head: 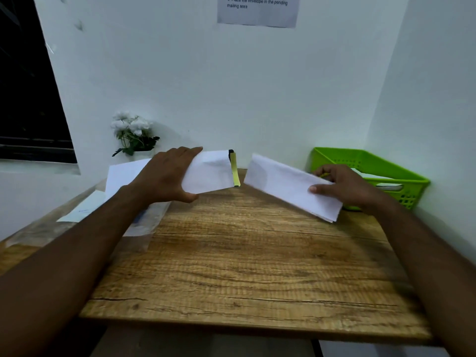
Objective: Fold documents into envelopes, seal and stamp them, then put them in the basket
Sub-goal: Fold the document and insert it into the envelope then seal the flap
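Observation:
My left hand [167,175] grips a white envelope [210,172] above the far middle of the wooden table [244,266]; a yellow adhesive strip [234,170] runs along its open right end. My right hand [345,186] holds a folded white document [280,181], tilted down to the right, its left end a short gap from the envelope's opening. The green basket [368,161] stands at the back right, behind my right hand, with white paper partly visible inside.
A stack of white sheets [123,173] and clear plastic sleeves [144,220] lie at the table's left side. A small pot of white flowers [134,132] stands against the wall. A printed note [257,10] hangs on the wall above.

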